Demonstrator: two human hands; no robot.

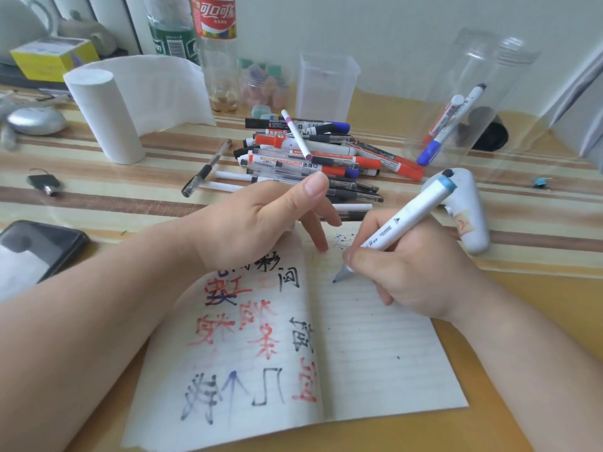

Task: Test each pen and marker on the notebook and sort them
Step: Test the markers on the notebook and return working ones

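Right hand (414, 275): curled round a white marker (404, 216) with a blue band, held slanted, its blue tip touching the right page.
Left hand (261, 223): holds nothing, fingers straight, thumb raised, fingertips pressing the top of the notebook near the fold.
Notebook (375, 353): open and flat on the table, lined; left page covered in red, blue and black test characters, right page bearing a few blue specks near its top.
Pen pile (310, 154): at 12 o'clock from the notebook, a loose heap of whiteboard markers and gel pens, with red, blue and black caps.
Stray black pen (207, 169): at 11 o'clock, lying apart from the heap.
Clear jar (473, 93): at 1 o'clock, holding two markers (450, 125) that lean on its wall.
Square clear container (326, 86): behind the heap.
Paper roll (104, 119): at 10 o'clock, upright.
Phone (36, 252): at 9 o'clock, screen up.
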